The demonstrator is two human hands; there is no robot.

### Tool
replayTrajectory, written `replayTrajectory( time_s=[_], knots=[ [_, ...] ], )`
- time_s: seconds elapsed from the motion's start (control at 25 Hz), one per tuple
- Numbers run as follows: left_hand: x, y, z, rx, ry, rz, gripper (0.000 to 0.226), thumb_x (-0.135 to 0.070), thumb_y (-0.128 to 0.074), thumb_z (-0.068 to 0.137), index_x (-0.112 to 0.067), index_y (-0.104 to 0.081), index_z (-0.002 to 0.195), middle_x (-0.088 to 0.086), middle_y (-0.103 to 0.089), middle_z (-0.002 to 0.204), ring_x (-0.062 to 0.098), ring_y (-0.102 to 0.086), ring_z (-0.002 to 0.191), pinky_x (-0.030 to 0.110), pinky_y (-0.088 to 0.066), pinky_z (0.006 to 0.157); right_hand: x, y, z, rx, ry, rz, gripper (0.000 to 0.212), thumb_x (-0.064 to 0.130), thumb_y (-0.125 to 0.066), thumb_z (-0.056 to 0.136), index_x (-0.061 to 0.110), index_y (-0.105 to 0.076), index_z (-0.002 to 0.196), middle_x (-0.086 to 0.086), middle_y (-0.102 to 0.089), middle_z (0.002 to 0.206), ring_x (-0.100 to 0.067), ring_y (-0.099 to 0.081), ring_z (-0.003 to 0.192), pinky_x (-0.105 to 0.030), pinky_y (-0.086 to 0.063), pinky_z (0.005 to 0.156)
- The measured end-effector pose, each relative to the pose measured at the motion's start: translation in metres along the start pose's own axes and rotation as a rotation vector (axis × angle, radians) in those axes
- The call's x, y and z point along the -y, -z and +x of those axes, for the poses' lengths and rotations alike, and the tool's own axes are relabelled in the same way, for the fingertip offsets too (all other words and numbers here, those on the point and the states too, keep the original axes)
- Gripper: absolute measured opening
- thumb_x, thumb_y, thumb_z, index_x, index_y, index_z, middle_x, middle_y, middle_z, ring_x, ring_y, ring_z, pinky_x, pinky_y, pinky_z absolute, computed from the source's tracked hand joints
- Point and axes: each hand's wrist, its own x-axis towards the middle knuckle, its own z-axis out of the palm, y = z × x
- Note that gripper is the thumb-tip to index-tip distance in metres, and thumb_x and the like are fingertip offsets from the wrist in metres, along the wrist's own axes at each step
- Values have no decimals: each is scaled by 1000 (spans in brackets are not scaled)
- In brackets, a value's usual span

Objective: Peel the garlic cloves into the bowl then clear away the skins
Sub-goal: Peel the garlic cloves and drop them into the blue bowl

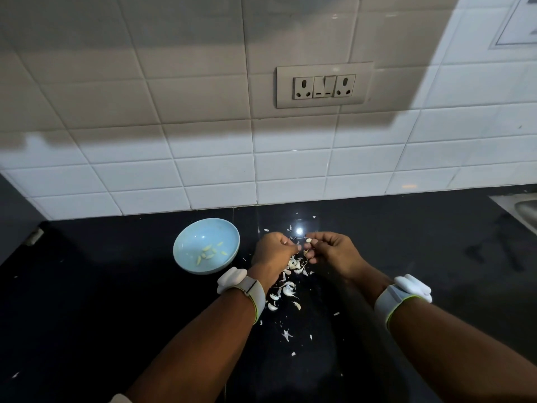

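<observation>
Six peeled cloves (pixel 209 252) in one bowl (pixel 186 242).

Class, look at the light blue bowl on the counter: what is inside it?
The light blue bowl holds several pale peeled garlic cloves, loose near its bottom. No skins show among them. Its near inner wall is hidden by the rim, so anything lying there cannot be seen.

A glossy black counter (pixel 406 257) runs beneath a wall of white tiles (pixel 203 170). A grey double socket plate (pixel 324 86) sits high on that wall, in broad shadow; right of it the tiles are brightly lit.
</observation>
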Motion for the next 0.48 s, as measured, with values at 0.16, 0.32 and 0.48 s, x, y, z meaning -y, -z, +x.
replayTrajectory(
  time_s=[0.16, 0.32, 0.48],
  knots=[
    [-4, 4, -4, 77, -38, 140, 17, -26, -79, 81, -30, -79, 97, -12, -75, 84, 10, -71, 82, 33, -60, 79, 4, 0, -3, -11, 11, 36, 12, -4, -63, 97, 0, -68, 107, -13, -74, 89, -20, -70, 72, -26, -60, 64],
    [-6, 0, -4, -11, -26, 228, 17, -34, -71, 88, -21, -73, 76, -8, -75, 82, 15, -70, 80, 30, -57, 71, 10, 1, -6, -42, 22, 60, 11, -8, -68, 92, -3, -67, 102, -14, -75, 82, -20, -72, 70, -25, -61, 64],
    [-14, -2, -7, -41, -46, 217, 34, -44, -70, 88, -15, -69, 70, 0, -73, 79, 21, -68, 82, 36, -56, 69, 11, 3, -8, -62, 38, 76, 11, -6, -71, 91, -3, -64, 99, -22, -71, 81, -22, -72, 69, -26, -60, 61]
  ],
)
